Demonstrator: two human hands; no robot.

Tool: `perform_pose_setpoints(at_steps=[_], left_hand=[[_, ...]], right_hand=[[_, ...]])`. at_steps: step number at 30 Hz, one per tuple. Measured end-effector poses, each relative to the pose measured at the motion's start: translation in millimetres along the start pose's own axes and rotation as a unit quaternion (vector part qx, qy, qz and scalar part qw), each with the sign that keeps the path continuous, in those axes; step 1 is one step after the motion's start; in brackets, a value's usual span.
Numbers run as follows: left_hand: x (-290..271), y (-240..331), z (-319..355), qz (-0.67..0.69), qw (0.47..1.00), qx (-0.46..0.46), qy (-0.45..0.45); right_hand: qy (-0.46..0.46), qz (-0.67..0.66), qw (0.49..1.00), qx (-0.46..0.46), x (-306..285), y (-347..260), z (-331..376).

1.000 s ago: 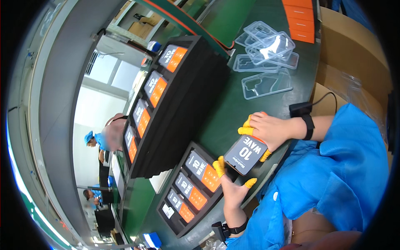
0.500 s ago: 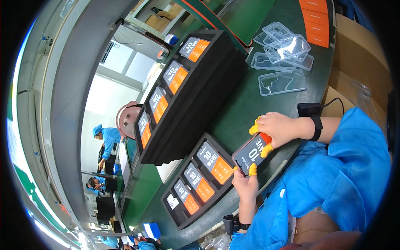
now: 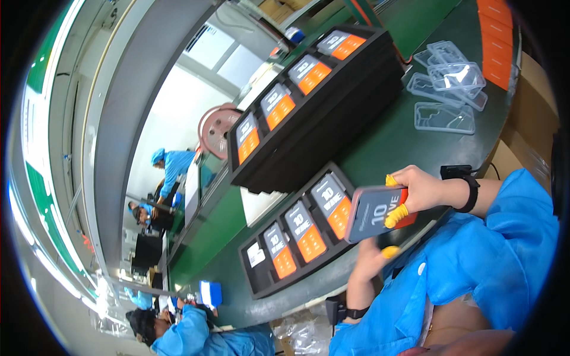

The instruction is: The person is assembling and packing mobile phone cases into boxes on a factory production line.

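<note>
Right hand is clamped on the orange end of a tilted smartphone, yellow finger cots showing. The phone is at the right end of the black foam tray and overlaps its corner in this view; can't tell if they touch. Left hand is below that same end of the tray, thumb out to the side, fingers hidden behind the phone, so can't tell if they're gripping.

Roomwise, the stack of black foam trays crowds the tray's far side, with a white slab poking out between. Best stretch of green tabletop is up and right of the tray, running to the clear plastic cases. The pale table edge runs near the tray's near side.

Labels: the held phone and the three phones in the tray wear dark grey-and-orange ones with big white lettering. White sticker at the tray's left end, print too small to read.
</note>
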State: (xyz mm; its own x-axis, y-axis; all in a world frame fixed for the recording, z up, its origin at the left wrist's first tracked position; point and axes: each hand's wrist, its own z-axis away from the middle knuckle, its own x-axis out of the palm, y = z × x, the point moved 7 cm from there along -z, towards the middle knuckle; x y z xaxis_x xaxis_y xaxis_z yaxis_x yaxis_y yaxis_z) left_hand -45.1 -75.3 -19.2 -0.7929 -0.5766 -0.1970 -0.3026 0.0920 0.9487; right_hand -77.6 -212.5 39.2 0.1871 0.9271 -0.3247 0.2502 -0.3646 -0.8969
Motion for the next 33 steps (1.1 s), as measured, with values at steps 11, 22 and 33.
perform_pose_setpoints(at_steps=[11, 22, 33], left_hand=[[-67.4, -1.2, 52.8, -0.362, 0.883, 0.022, 0.297], [-214.0, 5.1, 130.2, 0.179, 0.89, 0.064, 0.414], [-391.1, -55.3, 197.1, -0.266, 0.776, -0.499, 0.278]], right_hand=[[0.064, -0.254, 0.962, -0.078, 97.4, -11.9, -49.7], [0.049, -0.358, 0.931, -0.056, 76.0, -18.4, -66.2], [0.088, -0.456, 0.885, -0.04, -14.2, 4.2, 5.5]])
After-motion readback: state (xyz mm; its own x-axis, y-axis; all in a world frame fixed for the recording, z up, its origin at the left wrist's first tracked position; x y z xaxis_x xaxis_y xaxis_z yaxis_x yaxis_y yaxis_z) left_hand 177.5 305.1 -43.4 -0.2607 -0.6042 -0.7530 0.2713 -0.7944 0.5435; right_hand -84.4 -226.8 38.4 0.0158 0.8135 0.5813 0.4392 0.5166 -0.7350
